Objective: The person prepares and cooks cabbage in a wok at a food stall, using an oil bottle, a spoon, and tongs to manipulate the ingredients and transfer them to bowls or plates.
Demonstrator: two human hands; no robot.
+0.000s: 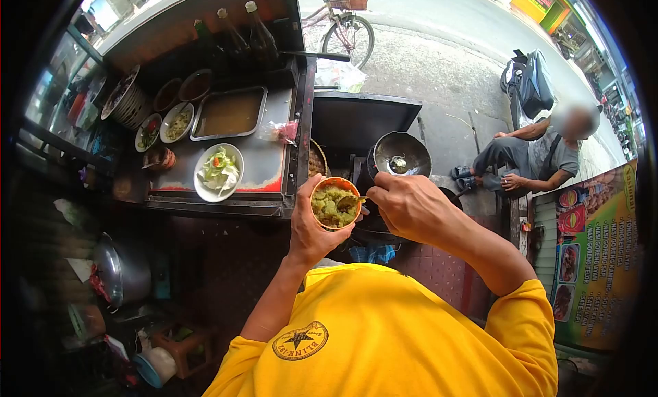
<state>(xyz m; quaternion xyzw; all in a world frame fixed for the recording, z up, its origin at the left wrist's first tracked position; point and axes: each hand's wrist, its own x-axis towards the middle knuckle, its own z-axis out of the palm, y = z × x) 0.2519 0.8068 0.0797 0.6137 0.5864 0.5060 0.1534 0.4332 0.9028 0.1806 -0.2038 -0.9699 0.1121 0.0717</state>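
My left hand (306, 230) is wrapped round a small orange-rimmed tub (358, 191) in front of my chest. A coarse green paste (326, 199) fills much of it. My right hand (409, 206) grips a spoon (347, 202), whose bowl end is in the paste. Just beyond that hand sits a dark wok (414, 149) with a small white lump and a little shiny liquid in it. To the left, a white plate (207, 193) of shredded greens and something red rests on the metal counter (262, 165).
A metal tray (229, 114) of brownish liquid, small bowls of chopped vegetables (177, 125), stacked plates (129, 109) and tall bottles (260, 37) occupy the cart. A large pot (123, 270) stands lower left. A seated person (531, 150) is at the right, near a banner (593, 267).
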